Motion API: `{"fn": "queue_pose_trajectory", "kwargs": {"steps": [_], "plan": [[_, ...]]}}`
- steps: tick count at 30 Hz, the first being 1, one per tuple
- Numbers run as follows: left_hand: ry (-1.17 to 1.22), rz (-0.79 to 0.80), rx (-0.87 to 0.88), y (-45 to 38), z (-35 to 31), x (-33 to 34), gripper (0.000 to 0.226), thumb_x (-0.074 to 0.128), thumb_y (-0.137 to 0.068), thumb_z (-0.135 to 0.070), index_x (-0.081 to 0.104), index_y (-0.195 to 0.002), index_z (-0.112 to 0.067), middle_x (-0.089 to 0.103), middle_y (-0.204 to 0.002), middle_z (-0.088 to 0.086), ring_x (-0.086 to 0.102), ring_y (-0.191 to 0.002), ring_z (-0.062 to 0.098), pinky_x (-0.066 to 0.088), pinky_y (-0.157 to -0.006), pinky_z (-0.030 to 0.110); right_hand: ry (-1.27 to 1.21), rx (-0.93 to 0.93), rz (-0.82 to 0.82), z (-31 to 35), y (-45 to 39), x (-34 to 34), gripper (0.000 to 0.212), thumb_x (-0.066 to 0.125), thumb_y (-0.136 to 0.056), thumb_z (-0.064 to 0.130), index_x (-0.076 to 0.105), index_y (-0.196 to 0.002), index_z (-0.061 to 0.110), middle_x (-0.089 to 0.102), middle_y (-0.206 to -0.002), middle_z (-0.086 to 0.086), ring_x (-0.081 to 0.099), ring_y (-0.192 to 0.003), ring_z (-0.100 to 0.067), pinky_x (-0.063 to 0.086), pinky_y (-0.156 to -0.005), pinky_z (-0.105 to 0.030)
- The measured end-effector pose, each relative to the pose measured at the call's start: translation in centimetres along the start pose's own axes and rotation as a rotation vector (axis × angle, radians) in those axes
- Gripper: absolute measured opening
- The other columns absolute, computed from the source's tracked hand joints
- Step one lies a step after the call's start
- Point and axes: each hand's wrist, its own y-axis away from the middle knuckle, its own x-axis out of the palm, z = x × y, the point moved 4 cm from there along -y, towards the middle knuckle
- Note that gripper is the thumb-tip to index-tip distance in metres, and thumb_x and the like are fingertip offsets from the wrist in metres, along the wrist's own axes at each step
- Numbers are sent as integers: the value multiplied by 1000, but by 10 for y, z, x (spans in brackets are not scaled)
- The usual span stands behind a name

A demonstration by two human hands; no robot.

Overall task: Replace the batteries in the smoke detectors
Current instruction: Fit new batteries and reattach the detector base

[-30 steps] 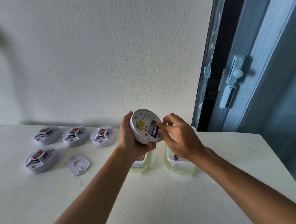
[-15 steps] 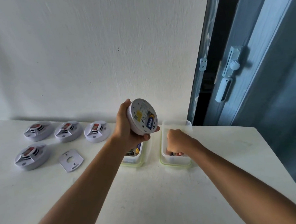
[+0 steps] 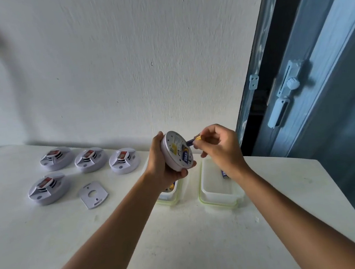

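My left hand [image 3: 161,164] grips a round white smoke detector [image 3: 175,150], held above the table with its back facing right. One blue battery sits in its open compartment. My right hand [image 3: 219,147] pinches a blue and yellow battery [image 3: 193,141] whose tip is at the detector's back. Below my hands stand two clear plastic boxes: the left box [image 3: 171,196], partly hidden by my left wrist, holds batteries, and the right box [image 3: 218,192] holds one blue battery [image 3: 224,174].
Several more white smoke detectors [image 3: 123,160] lie face up on the white table [image 3: 182,242] at the left, with a loose white mounting plate [image 3: 93,194] in front of them. A white wall is behind the table. A blue door with a latch [image 3: 285,95] stands at the right.
My right hand dipped into the right box, then rose with a battery and brought it to the back of the detector. The left hand kept holding the detector.
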Motion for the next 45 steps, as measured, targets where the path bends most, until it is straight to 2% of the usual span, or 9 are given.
{"fn": "queue_pose_trajectory", "kwargs": {"steps": [5,12,19,22,24,27,35,39,45], "plan": [[43,11,13,-3,0,4,67,26,-92,-66,60,-103,-9,62,-87,11,58,-69,26,37,-51,23,119,-83,60,-12,8,13,17,80,-70,-2,68,-79,6,70,-78,-9,67,-71,-19,58,-64,-39],[17,45,29,1,-2,0,67,28,-91,-65,64,-99,-9,64,-84,12,58,-60,22,39,-49,23,99,16,172,-16,11,19,18,84,-69,13,76,-83,22,67,-97,8,61,-87,-2,44,-66,-15],[-126,165,-1,11,-12,8,65,30,-90,-63,68,-108,-13,69,-97,17,61,-88,40,36,-57,29,-121,415,195,-21,8,15,96,89,-46,32,45,-132,25,58,-113,-6,61,-95,-17,55,-62,-21],[-187,291,-56,17,-20,15,64,33,-88,-64,71,-104,-15,69,-93,18,66,-78,41,37,-49,25,-316,324,365,-8,9,21,65,79,-68,21,53,-128,22,67,-107,-8,68,-96,-25,57,-71,-42],[-207,372,-115,21,-22,17,64,37,-84,-65,71,-107,-17,68,-94,22,67,-74,42,38,-42,21,-489,316,436,2,14,22,45,68,-78,17,57,-122,15,68,-105,-13,67,-91,-31,54,-62,-42],[-226,504,-190,20,-26,15,67,36,-85,-68,68,-115,-16,66,-100,23,66,-73,42,40,-40,21,-534,329,481,12,18,18,48,63,-79,5,55,-127,11,62,-112,-27,65,-88,-40,50,-50,-34],[-372,631,-291,22,-33,11,71,35,-84,-69,64,-119,-15,64,-100,23,68,-71,38,48,-42,24,-375,308,426,15,21,17,45,69,-74,10,61,-119,11,65,-114,-25,62,-104,-49,50,-78,-62],[-436,607,-295,25,-38,6,71,34,-82,-71,72,-109,-18,67,-95,21,66,-70,36,47,-43,24,-355,290,441,23,25,23,39,69,-73,10,65,-112,16,69,-101,-18,65,-82,-35,48,-52,-31],[-521,606,-262,24,-43,-3,69,39,-78,-75,73,-109,-24,68,-101,12,57,-84,34,42,-59,28,-420,271,548,29,33,30,54,69,-70,-3,60,-122,12,68,-112,-18,67,-100,-38,58,-71,-46]]}}
